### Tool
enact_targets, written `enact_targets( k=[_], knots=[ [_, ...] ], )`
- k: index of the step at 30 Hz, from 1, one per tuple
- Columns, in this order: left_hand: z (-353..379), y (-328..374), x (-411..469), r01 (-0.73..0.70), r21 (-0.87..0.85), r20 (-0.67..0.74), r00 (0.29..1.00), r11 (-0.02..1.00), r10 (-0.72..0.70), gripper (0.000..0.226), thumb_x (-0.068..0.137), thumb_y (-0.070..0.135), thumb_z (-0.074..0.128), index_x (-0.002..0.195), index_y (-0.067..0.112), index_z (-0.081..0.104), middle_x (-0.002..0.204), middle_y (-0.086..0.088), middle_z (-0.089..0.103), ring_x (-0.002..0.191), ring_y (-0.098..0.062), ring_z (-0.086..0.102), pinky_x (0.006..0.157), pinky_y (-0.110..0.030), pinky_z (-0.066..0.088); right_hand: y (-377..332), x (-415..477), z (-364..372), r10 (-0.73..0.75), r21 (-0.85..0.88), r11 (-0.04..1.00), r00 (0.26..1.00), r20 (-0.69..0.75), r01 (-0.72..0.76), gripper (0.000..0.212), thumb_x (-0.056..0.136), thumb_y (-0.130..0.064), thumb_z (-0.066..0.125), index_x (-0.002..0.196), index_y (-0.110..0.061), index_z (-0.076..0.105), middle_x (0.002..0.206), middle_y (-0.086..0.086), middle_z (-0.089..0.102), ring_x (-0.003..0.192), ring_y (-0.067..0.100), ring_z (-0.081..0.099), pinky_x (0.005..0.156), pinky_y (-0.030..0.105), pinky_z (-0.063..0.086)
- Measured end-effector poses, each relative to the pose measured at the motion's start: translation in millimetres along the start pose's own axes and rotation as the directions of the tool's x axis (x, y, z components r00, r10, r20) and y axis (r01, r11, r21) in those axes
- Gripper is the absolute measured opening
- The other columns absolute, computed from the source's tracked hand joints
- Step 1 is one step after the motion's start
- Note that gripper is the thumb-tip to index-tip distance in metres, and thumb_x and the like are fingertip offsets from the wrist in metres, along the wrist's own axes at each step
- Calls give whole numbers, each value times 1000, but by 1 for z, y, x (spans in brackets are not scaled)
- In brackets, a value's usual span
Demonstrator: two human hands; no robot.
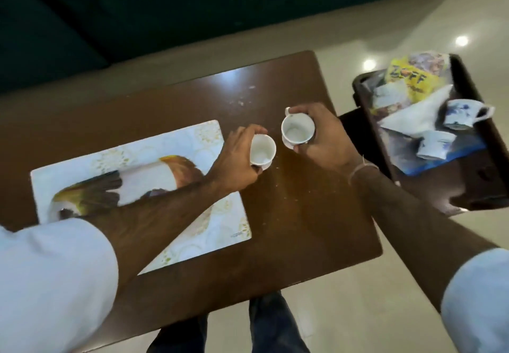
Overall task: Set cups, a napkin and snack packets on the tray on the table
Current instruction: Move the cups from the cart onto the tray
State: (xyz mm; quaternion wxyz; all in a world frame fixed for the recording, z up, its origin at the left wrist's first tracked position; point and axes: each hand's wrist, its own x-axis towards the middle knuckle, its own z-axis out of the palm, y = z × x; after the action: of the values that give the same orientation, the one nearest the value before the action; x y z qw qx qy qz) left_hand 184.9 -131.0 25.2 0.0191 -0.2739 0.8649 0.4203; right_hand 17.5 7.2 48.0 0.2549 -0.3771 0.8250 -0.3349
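Each hand, left hand [237, 157] and right hand [321, 135], clasps a small white ceramic cup [262, 150] over the brown wooden table [297, 215]; lowering both level onto the bird-printed white rectangular tray [209, 137] should prevent tipping.

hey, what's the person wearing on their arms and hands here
Both arms have short, light-coloured sleeves ending near the elbow; the forearms are bare. The right wrist carries a thin pale thread bracelet. The left hand and right hand are bare: no gloves, no visible rings or watch.

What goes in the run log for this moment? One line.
left hand: holds white cup | right hand: holds second cup | tray: bare | napkin, packets: side stand
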Motion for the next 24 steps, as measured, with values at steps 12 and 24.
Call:
enact_targets(
  k=[12, 24],
  knots=[
    [-69, -157, -156, 159, -111, -281, 942, 981, -185, 65, 59, 9, 81, 119, 15, 58, 121, -2, 53, 113, -24, 50, 90, -43, 46, -135, 29, 197, -226, -82, 955, 875, 428, 286, 72, 67, -8, 82, 133, -13, 55, 132, 10, 56, 121, 26, 53, 97, 23, 39],
    [-94, -229, -215, 342, -228, -339, 850, 912, -403, 75, 62, -1, 83, 129, 21, 56, 127, -7, 45, 119, -24, 48, 90, -29, 43, -205, 50, 310, -329, -83, 835, 615, 716, 544, 62, 76, -16, 83, 132, -19, 57, 133, 5, 60, 119, 24, 57, 100, 31, 43]
  ],
)
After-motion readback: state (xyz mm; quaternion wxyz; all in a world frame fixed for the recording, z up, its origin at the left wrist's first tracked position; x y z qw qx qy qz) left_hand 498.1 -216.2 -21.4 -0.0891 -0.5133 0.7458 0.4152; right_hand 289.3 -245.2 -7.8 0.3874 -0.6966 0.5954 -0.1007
